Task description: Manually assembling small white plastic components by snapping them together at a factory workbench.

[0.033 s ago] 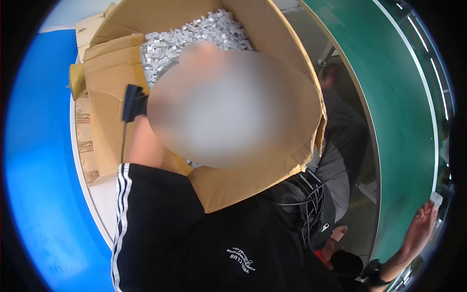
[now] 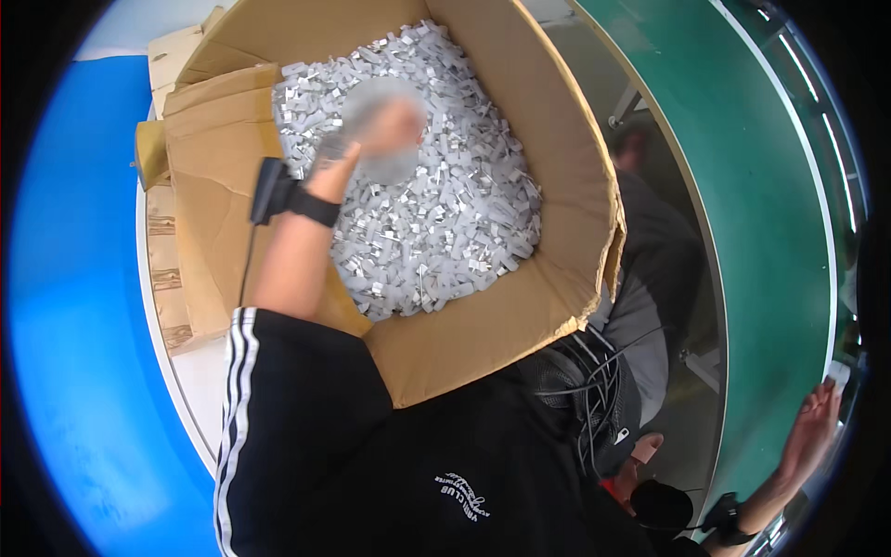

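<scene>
Inside a large cardboard box lies a heap of small white plastic pieces with shiny metal parts. My left hand reaches over the heap's upper left part; a blur covers its fingers, so I cannot tell whether they hold anything. At the far right, beside the green table, my right hand has its fingers closed on a small white piece. That piece's exact kind is too small to make out.
A blue surface runs along the left, with wooden boards beside the box. Black cables hang at the box's near right corner. A person in dark clothing is between the box and the green table.
My left forearm has shifted slightly to the right over the box. My right hand has moved a little outward with the white piece. The large blur over the box has shrunk, uncovering the heap.
</scene>
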Motion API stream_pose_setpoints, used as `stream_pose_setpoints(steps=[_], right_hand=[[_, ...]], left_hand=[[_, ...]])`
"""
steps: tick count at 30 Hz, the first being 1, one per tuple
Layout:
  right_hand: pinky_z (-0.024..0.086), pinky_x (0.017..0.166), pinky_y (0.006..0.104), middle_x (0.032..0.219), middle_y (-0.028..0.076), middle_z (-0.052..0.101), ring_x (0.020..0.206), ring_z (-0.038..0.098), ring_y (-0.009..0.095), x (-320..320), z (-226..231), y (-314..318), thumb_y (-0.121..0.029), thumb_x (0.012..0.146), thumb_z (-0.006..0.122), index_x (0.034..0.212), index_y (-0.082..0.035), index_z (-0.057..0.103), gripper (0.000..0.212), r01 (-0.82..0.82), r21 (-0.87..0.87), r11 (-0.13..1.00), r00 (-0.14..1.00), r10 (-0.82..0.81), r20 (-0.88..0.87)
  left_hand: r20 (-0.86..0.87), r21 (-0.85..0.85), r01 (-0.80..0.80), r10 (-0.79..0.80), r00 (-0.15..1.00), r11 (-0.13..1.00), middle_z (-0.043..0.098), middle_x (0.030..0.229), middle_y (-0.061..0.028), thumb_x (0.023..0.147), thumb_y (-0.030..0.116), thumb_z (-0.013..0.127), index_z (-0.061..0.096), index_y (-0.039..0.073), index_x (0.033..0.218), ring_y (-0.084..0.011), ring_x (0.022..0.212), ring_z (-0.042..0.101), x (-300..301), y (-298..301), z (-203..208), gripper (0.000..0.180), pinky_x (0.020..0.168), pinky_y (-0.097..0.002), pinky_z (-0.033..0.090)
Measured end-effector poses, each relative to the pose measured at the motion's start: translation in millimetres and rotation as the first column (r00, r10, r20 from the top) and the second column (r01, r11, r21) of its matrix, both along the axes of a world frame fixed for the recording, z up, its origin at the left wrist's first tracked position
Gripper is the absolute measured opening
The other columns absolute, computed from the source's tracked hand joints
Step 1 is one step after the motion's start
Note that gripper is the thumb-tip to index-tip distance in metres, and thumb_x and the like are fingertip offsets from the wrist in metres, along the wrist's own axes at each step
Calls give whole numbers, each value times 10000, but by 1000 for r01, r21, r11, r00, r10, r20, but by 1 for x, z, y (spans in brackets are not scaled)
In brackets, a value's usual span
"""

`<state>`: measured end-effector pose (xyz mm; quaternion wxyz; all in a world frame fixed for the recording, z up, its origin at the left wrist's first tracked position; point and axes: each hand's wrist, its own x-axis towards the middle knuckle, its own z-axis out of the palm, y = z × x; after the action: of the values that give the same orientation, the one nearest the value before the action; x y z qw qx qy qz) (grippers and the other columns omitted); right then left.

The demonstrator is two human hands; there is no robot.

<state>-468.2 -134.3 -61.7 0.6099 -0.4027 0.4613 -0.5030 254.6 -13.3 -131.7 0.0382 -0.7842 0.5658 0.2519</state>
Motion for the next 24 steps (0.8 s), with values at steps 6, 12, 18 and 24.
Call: stream_pose_setpoints(steps=[6,12,18,24], right_hand=[[473,847,208,1217,79,564,978,570,103,-257,-43,-184,-151,1002,461,1307,-9,467,336,120,170,978,983,-94,-155],[466,874,204,1288,97,523,1012,571,114,-261,-47,-154,-154,1009,441,1359,-20,420,376,353,121,928,927,-329,-179],[442,933,199,1449,123,387,1083,555,144,-90,0,-9,-138,1019,389,1467,-50,277,470,-43,-139,989,995,31,-90],[428,843,195,1430,133,375,1004,488,102,94,19,125,-125,980,452,1410,11,344,464,49,-272,961,950,-129,-284]], left_hand=[[155,65,-46,35,987,997,654,987,-70,772,188,683,591,124,1053,-243,986,623,1,30,-133,303,916,-361,458],[168,-67,-49,59,984,997,600,1127,-75,788,256,682,567,165,1139,-253,1114,565,10,61,-162,381,1018,-407,370],[141,-339,-78,132,981,938,582,1214,-111,796,290,690,574,185,1184,-288,1160,555,-16,40,-149,418,995,-411,414],[269,-660,235,-68,961,713,677,1021,-103,793,201,710,641,149,1127,-266,948,646,-5,23,-177,345,801,-386,519]])
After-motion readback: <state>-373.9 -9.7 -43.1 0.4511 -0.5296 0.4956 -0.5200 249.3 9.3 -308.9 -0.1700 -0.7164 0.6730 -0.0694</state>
